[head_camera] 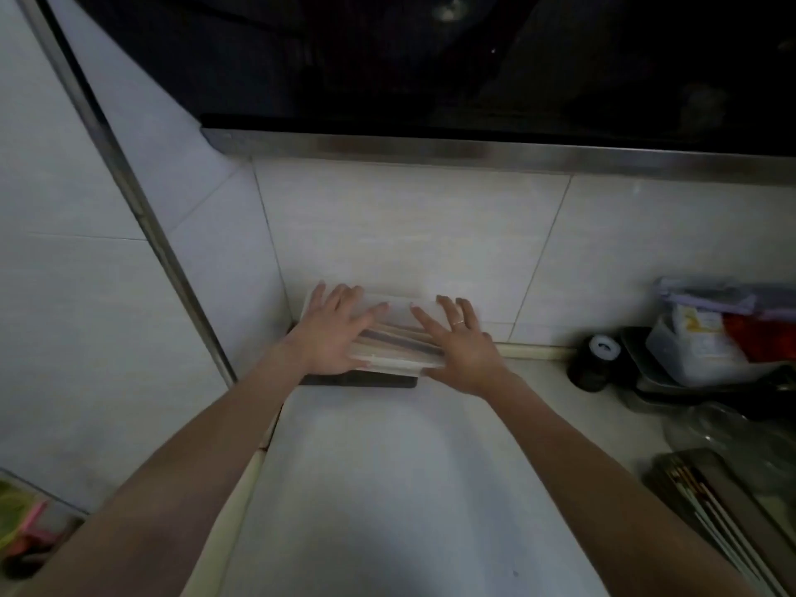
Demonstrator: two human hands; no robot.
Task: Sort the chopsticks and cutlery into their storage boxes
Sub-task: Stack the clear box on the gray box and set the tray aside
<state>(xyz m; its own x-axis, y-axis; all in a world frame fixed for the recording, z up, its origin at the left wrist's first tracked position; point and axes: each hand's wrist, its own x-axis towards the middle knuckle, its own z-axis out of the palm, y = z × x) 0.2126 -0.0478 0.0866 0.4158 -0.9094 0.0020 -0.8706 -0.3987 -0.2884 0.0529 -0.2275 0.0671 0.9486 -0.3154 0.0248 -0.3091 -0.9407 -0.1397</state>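
While both arms reach forward over the white counter [387, 489], the left hand [331, 333] and the right hand [461, 342] lie flat, fingers spread, on top of a clear plastic box [398, 333], one at each end. Neither hand is curled around anything; the palms press on the lid. Under the lid, between the two hands, long sticks that look like chopsticks [396, 340] lie side by side. The box sits on a dark tray [366, 381] in the corner, close against the tiled wall [409, 234] beyond the fingertips. Well off to the right of the right hand, a second, grey box [723, 501] holds more chopsticks, and a dark jar [596, 359] stands near the wall.
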